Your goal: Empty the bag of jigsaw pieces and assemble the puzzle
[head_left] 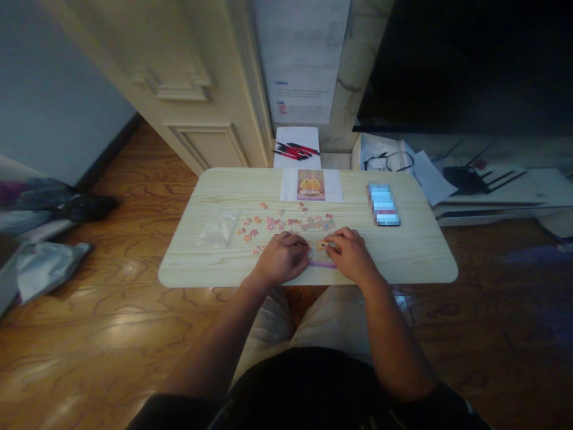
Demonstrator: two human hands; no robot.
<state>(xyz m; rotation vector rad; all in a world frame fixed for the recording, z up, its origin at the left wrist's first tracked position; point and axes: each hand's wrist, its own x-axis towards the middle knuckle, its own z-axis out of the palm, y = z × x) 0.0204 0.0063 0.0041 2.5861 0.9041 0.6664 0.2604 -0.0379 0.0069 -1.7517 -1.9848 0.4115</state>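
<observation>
My left hand (283,258) rests on the table with its fingers curled and pressed together at the left side of a partly joined jigsaw puzzle (319,254). What its fingertips hold, if anything, is hidden. From the other side, my right hand (351,254) pinches a yellowish jigsaw piece (322,244) at the puzzle's upper part. A purple strip (323,264) runs along the puzzle's near edge. Loose pink and orange jigsaw pieces (250,231) lie to the left of the hands. Beyond my fingers is a joined row of pieces (316,224).
A printed picture of a yellow figure (312,185) lies at the table's (416,257) far edge. On the left is a clear plastic bag (219,229); on the right, a phone (384,204). Red and black pens (296,150) lie on a white surface behind.
</observation>
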